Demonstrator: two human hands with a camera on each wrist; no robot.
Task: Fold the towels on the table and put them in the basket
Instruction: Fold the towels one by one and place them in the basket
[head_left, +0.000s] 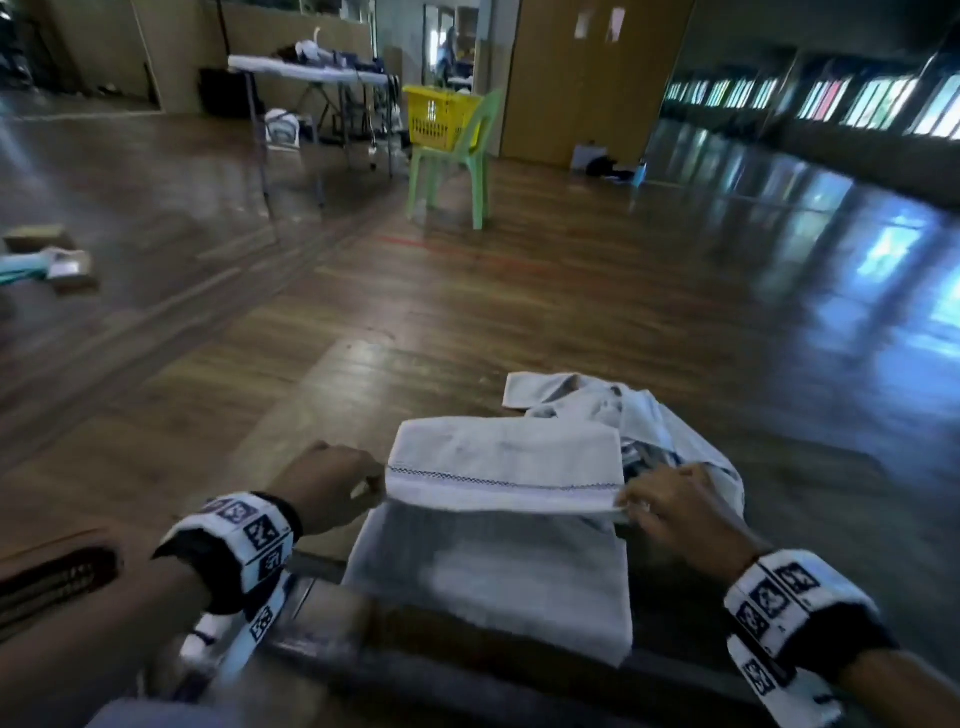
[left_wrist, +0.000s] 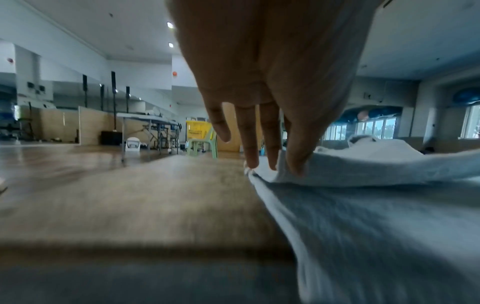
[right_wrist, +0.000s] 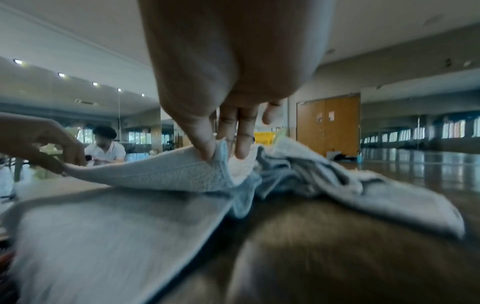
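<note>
A white towel (head_left: 498, 525) lies on the wooden table (head_left: 322, 415) in front of me, its far half lifted and folded over toward me. My left hand (head_left: 337, 486) pinches the folded edge's left corner. My right hand (head_left: 670, 506) pinches the right corner. In the left wrist view the left hand (left_wrist: 293, 160) has thumb and fingers on the towel (left_wrist: 363, 170) edge. The right wrist view shows the right hand (right_wrist: 215, 150) pinching the raised towel (right_wrist: 161, 174) corner. Crumpled towels (head_left: 623, 410) lie just behind. The yellow basket (head_left: 439, 117) sits on a green chair (head_left: 457, 161) far across the floor.
A folding table (head_left: 311, 73) with clutter stands at the back left. Boxes (head_left: 52, 260) lie on the floor to the left. A dark-striped object (head_left: 52, 577) rests at the table's near left. In the right wrist view a seated person (right_wrist: 106, 148) is at the left.
</note>
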